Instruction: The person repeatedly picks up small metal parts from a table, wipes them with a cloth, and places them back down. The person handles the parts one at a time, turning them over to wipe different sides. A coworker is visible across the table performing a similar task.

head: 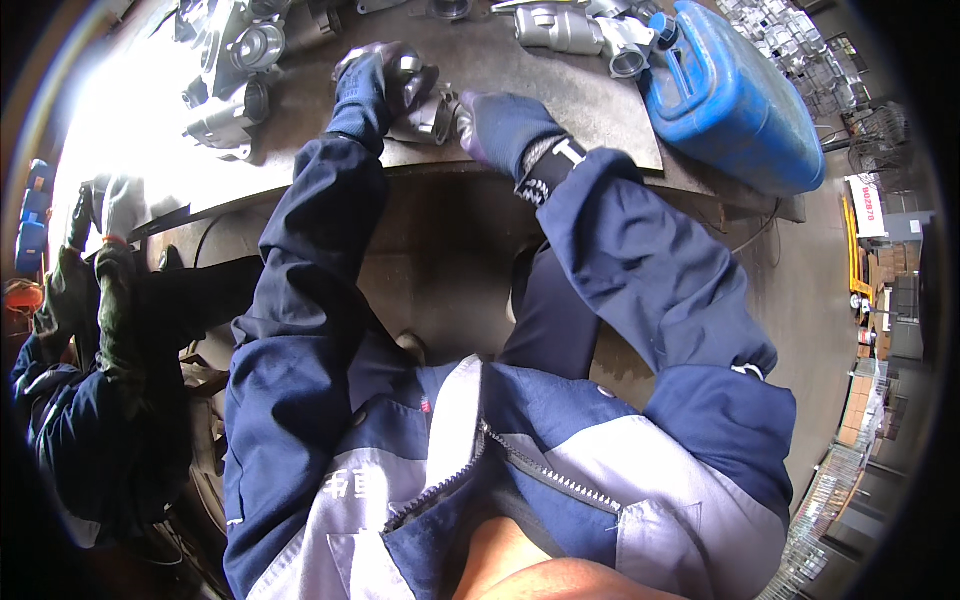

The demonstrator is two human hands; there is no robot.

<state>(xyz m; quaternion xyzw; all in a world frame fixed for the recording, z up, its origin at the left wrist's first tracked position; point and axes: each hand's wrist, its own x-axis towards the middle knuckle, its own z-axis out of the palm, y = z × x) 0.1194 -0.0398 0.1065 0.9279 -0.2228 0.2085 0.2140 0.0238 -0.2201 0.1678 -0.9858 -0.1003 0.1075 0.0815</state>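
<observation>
Both of my hands wear dark blue knit gloves with coated palms. My left hand [386, 79] curls over the upper left side of a cast metal housing [426, 124], close to the table's near edge; a ring-like metal piece shows at its fingers. At the housing's right, beside its round opening, my right hand [495, 124] is bent with its fingers curled; whether it grips the casting or something small is hidden. The housing lies on the metal-topped worktable [570, 112].
More metal castings [236, 112] stand at the table's left, and others [559, 30] at the back right beside a blue plastic jerrycan [735, 105]. A co-worker's gloved hand [124, 202] is at the far left. Castings are stacked beyond the jerrycan.
</observation>
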